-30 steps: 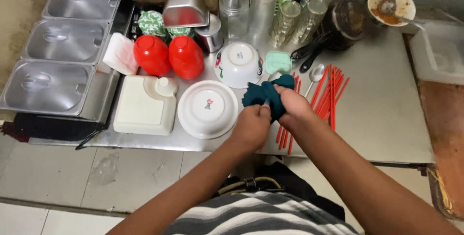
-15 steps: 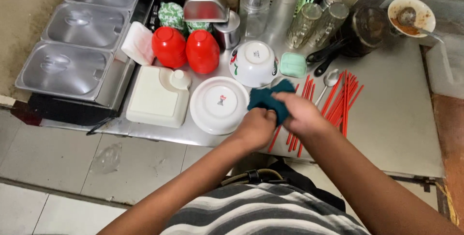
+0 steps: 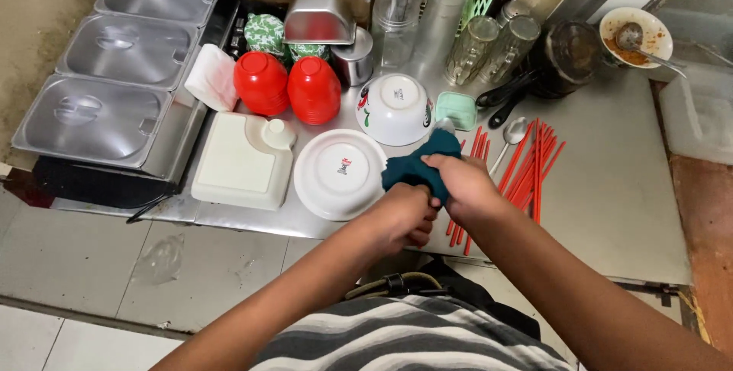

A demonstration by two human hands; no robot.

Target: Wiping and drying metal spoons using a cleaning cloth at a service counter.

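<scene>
From the head view we see our right hand [image 3: 467,186] clenched on a teal cloth [image 3: 416,166] at frame centre, our left hand [image 3: 406,218] curled shut just below it. Both hover over a steel counter [image 3: 611,195]. An upturned plate [image 3: 340,174] lies left, red chopsticks [image 3: 531,169] right, lidded pans [image 3: 114,73] upper left, tiled floor [image 3: 92,264] below.

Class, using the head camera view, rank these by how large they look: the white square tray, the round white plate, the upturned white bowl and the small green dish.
1. white square tray
2. round white plate
3. upturned white bowl
4. small green dish

All four sit on the same counter at similar distance, so the ranking looks safe.
</scene>
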